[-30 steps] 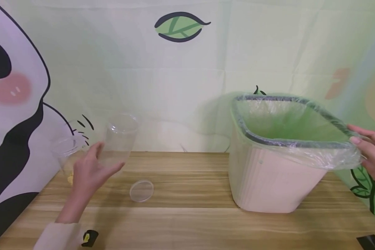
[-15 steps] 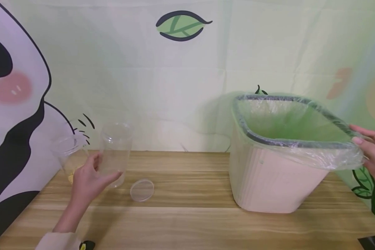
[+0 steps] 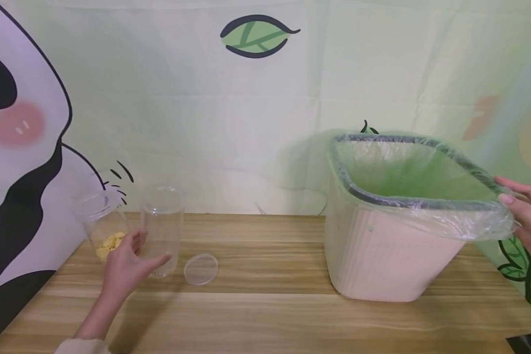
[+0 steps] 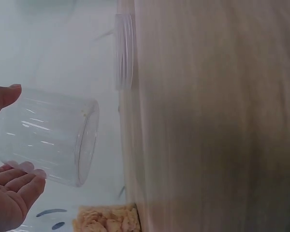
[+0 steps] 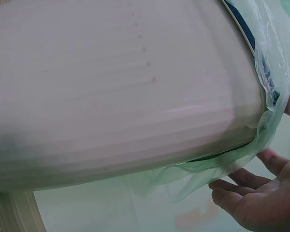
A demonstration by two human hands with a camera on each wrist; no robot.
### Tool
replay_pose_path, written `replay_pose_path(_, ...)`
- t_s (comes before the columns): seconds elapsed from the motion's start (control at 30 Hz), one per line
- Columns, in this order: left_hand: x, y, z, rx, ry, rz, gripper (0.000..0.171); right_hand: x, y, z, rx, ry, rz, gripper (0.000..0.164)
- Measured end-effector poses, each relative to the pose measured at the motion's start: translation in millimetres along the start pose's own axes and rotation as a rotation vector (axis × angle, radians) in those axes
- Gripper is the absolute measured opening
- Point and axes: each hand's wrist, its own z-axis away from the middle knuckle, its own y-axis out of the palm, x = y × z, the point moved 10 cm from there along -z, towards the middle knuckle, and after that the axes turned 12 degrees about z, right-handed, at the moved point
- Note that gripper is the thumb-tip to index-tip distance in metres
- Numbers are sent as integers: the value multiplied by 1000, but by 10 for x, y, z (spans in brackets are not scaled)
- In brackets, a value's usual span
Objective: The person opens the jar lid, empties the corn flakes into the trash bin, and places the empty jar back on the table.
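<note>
My left hand (image 3: pixel 125 265) grips a clear plastic jar (image 3: pixel 161 228), thumb on one side and fingers on the other. In the left wrist view its base hangs slightly tilted, with a small gap above the wooden table. Left of it stands another clear container with yellow flakes (image 3: pixel 108 246) at its bottom. A round clear lid (image 3: pixel 201 269) lies to the jar's right. At the far right, my right hand (image 3: pixel 528 211) pinches the rim corner of a pale pink trash bin (image 3: pixel 393 250), over its thin green bag liner (image 5: pixel 222 164). Part of this hand is outside the head view.
The wooden table (image 3: pixel 256 319) runs back to a wall cloth (image 3: pixel 194 98) printed with a panda and leaves. A dark strip (image 3: pixel 526 343) lies near the front right corner. The bin takes up the table's right side.
My left hand has lowered the clear jar towards the table, a little to the left, and the jar is more upright. More of the yellow flakes shows. The right hand stays on the bin.
</note>
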Motion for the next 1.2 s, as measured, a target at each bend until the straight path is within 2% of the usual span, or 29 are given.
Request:
replay_pose_path(0.17,94,23,10,31,-46,76,90,9,5,4,9,-11,5,40)
replay_pose_path(0.43,210,43,20,70,-104,116,91,1,14,10,27,-3,13,41)
replay_pose_path(0.73,344,71,1,127,-168,172,87,2,-3,20,9,3,29,41)
replay_pose_path(1.2,474,123,-7,166,-225,191,83,-14,-8,17,21,22,80,42)
